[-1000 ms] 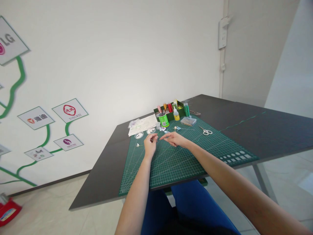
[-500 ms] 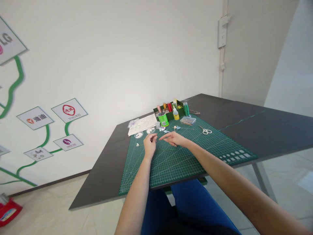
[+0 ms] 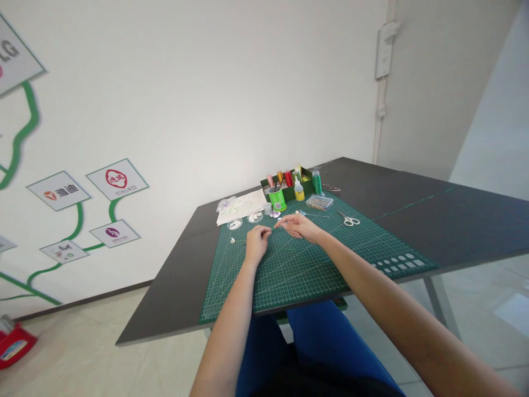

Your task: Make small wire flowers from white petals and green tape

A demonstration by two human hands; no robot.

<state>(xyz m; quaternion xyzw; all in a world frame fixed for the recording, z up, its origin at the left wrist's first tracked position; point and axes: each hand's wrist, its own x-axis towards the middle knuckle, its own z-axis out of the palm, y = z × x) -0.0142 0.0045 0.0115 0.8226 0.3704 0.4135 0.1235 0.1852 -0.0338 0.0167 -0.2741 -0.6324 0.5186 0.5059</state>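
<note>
My left hand (image 3: 257,242) is closed in a pinch above the green cutting mat (image 3: 297,275). A thin dark-green strand (image 3: 273,228) shows between its fingertips and those of my right hand (image 3: 301,227). The right thumb and index finger are pinched at the far end of this strand, the other fingers loosely curled. Whether it is wire or thread is too small to tell. Left of my left hand, a small white flower-like piece (image 3: 232,240) on a thin stem lies over the mat. Just beyond my hands are shallow dishes with white pieces (image 3: 255,217).
A green can with brushes (image 3: 277,199), a yellow-labelled glue bottle (image 3: 298,190), a green glitter tube (image 3: 317,182) and a box of thread spools (image 3: 306,175) stand at the back. A clear case (image 3: 319,203) and white-handled scissors (image 3: 349,220) lie to the right. White sheets (image 3: 242,208) lie back left.
My right hand's fingers have drawn from a more outstretched pose into a pinch, slightly higher in view. The left hand has shifted slightly right, and the strand between them shows more clearly.
</note>
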